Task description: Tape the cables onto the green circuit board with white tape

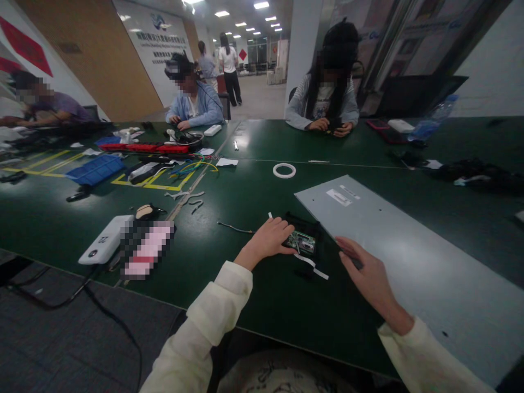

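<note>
A green circuit board (303, 243) in a black housing lies on the table in front of me. My left hand (272, 237) grips the board's left side, fingers over the top and thumb at the near edge. White tape strips (313, 265) stick out from the board, and a thin cable (235, 226) runs off to its left. To the right, my right hand (368, 275) is beside the left edge of a large grey panel (409, 256). Between its thumb and fingers sits a small dark piece (355, 262), too dim to name.
A roll of white tape (284, 165) lies beyond the board. To the left are a white power bank (107, 240), a pink blurred phone-like item (149, 251), a blue tray (95, 169) and a red power strip (143, 148). Several people sit across the table.
</note>
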Demonstrator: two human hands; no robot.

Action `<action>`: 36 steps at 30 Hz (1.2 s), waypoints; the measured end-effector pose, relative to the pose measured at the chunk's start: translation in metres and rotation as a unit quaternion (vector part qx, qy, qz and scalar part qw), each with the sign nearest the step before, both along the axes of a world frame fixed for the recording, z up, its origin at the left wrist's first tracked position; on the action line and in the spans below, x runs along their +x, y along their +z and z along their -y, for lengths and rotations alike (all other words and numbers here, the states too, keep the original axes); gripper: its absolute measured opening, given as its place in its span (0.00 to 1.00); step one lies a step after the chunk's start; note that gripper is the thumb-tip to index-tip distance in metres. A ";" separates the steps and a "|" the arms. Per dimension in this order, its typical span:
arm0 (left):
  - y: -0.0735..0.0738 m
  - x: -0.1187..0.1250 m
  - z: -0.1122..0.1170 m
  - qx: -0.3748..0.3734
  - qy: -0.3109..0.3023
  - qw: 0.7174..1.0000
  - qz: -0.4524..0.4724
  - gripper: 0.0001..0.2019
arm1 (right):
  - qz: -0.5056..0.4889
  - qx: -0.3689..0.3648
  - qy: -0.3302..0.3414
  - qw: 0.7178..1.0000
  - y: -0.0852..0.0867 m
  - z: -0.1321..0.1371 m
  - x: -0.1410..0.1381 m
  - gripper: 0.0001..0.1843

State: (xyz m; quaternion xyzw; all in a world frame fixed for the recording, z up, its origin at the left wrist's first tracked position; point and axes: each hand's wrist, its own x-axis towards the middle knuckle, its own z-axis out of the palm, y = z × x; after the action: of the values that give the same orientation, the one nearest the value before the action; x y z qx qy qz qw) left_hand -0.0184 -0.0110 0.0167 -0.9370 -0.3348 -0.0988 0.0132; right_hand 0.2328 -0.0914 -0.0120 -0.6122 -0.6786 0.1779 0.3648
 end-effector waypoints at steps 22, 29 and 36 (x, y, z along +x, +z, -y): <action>0.001 -0.007 -0.005 0.011 -0.053 0.998 -0.021 0.23 | 0.020 0.012 0.030 0.999 0.007 0.003 0.000 0.21; 0.006 -0.011 -0.002 0.037 -0.045 0.998 -0.024 0.23 | 0.003 0.000 0.054 0.999 0.005 0.004 0.001 0.21; 0.009 -0.011 0.003 0.043 -0.040 0.998 -0.034 0.21 | -0.033 0.000 0.094 0.995 0.008 0.005 -0.002 0.21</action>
State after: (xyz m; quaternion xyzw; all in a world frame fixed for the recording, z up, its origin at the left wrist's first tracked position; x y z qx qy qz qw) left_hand -0.0298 -0.0136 0.0261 -0.9510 -0.2920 -0.0812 0.0607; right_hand 0.2312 -0.0961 -0.0043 -0.5396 -0.7205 0.2316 0.3688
